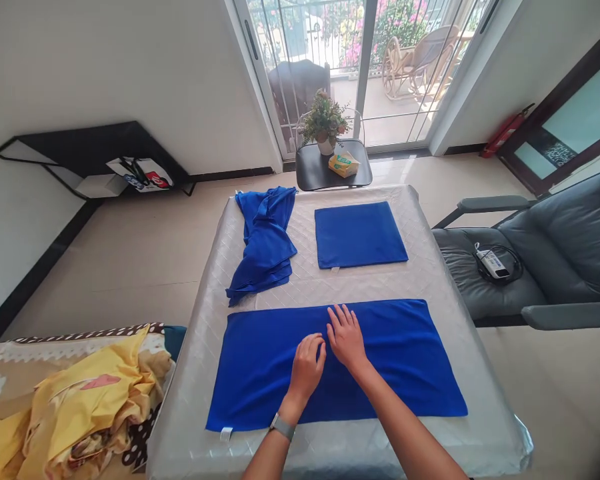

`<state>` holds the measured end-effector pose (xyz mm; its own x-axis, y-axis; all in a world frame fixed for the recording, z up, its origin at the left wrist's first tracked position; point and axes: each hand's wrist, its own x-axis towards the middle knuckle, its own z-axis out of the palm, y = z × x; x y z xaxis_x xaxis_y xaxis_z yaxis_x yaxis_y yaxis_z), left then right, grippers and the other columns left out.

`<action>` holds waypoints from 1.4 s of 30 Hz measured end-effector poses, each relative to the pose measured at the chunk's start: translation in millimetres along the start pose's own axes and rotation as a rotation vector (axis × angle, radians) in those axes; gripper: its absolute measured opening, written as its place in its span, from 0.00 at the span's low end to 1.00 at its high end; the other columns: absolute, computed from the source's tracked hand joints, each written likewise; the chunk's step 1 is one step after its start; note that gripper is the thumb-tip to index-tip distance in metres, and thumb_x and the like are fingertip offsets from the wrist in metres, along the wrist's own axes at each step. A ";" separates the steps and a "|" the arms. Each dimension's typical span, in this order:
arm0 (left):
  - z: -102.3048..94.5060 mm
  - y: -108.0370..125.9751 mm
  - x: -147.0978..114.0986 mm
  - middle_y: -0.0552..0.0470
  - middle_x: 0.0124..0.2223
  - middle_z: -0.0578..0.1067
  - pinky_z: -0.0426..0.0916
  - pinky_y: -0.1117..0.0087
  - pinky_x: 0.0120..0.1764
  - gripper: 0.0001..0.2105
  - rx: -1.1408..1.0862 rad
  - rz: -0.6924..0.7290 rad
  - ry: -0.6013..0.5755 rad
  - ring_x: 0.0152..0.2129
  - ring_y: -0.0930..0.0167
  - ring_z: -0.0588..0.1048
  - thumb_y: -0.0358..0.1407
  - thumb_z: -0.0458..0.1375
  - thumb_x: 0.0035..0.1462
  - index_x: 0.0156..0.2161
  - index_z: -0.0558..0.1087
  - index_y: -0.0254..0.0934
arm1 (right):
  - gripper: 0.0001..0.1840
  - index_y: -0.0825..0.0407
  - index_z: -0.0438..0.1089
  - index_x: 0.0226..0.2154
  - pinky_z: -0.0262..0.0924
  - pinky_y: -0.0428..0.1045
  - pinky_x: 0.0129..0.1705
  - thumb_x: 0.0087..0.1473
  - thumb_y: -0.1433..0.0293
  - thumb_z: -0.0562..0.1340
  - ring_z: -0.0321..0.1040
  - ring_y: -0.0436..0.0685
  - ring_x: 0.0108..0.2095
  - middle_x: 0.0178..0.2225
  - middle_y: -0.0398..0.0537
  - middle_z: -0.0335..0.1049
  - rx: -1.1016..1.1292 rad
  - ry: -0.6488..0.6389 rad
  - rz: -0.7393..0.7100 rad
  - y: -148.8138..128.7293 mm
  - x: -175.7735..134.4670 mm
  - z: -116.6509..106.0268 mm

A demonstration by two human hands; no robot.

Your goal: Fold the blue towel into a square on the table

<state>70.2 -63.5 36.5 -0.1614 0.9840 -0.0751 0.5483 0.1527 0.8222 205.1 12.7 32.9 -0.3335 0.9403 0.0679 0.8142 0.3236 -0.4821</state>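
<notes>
Here, left hand (307,365) and right hand (347,337) lie open-palmed (gripping nothing) on the smooth rectangular blue towel (410,363).

Left hand (307,365) and right hand (347,337) side by side, palms down, fingers flat.

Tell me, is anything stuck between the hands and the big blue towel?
No. The left hand and right hand both lie flat right on the spread blue towel, with nothing visible between. The crumpled towel and folded towel lie apart, farther back.
</notes>
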 end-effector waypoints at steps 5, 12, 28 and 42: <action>17.8 -23.7 59.9 0.43 0.64 0.69 0.59 0.52 0.64 0.19 0.433 0.312 0.009 0.63 0.61 0.64 0.34 0.48 0.68 0.61 0.67 0.36 | 0.30 0.47 0.50 0.69 0.38 0.62 0.70 0.68 0.64 0.50 0.40 0.60 0.71 0.70 0.46 0.48 -0.168 -0.016 -0.094 16.7 5.1 20.1; 9.7 -21.8 61.6 0.45 0.69 0.60 0.55 0.53 0.66 0.24 0.730 0.432 -0.035 0.67 0.63 0.56 0.33 0.47 0.69 0.68 0.58 0.37 | 0.31 0.47 0.48 0.70 0.35 0.61 0.70 0.67 0.64 0.50 0.38 0.61 0.71 0.71 0.45 0.44 -0.241 -0.023 -0.095 18.9 7.8 22.4; -56.4 -73.4 53.8 0.49 0.71 0.54 0.52 0.48 0.66 0.27 0.760 0.269 0.024 0.68 0.60 0.54 0.41 0.48 0.69 0.70 0.51 0.47 | 0.34 0.47 0.38 0.72 0.38 0.67 0.69 0.68 0.63 0.49 0.42 0.65 0.70 0.70 0.48 0.47 -0.260 0.065 0.028 61.2 -8.5 2.7; -180.3 -174.7 42.6 0.40 0.73 0.48 0.50 0.44 0.65 0.30 0.789 0.005 0.159 0.68 0.55 0.52 0.50 0.40 0.69 0.71 0.51 0.40 | 0.35 0.56 0.45 0.70 0.43 0.63 0.69 0.68 0.55 0.40 0.42 0.63 0.71 0.70 0.53 0.49 -0.445 0.077 0.254 214.9 -39.9 -68.4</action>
<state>-180.4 -64.7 -8.7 -0.2400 0.9690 0.0578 0.9578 0.2267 0.1764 425.9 51.9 -13.6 -0.0768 0.9947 0.0688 0.9938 0.0820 -0.0751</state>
